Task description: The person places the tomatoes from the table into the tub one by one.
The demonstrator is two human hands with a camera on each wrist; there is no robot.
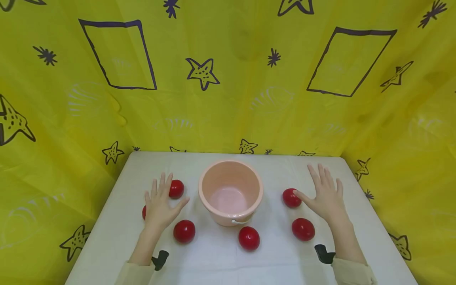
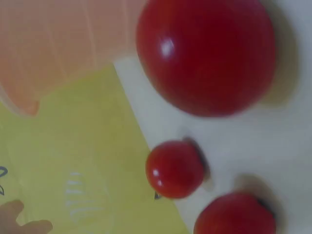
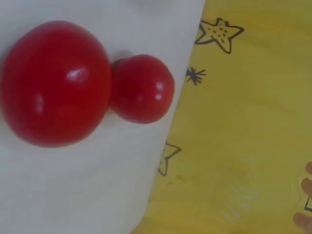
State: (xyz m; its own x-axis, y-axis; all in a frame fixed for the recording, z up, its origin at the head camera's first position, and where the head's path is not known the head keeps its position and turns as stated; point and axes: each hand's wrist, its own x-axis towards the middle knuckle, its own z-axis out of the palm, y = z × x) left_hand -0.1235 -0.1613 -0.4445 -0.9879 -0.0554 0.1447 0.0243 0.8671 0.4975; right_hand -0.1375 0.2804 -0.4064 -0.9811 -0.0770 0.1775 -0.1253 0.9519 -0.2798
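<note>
Both hands hover over the table with fingers spread and nothing held. My left hand (image 1: 160,206) is left of a pink bucket (image 1: 230,194); it partly covers one red tomato (image 1: 176,189) and hides most of another tomato (image 1: 144,213) at its outer side. A third tomato (image 1: 184,231) lies below its thumb. On the other side, my right hand (image 1: 327,198) has its thumb overlapping a tomato (image 1: 291,198) in the head view, with another tomato (image 1: 303,229) nearer the front. One more tomato (image 1: 249,238) sits before the bucket. Fingertips (image 2: 36,227) show at the left wrist view's corner.
The white table (image 1: 213,265) ends at a yellow curtain (image 1: 228,99) with starfish drawings, which encloses the back and both sides. The bucket's white handle (image 1: 242,221) hangs at its front. Dark wrist mounts (image 1: 160,260) show beside both forearms.
</note>
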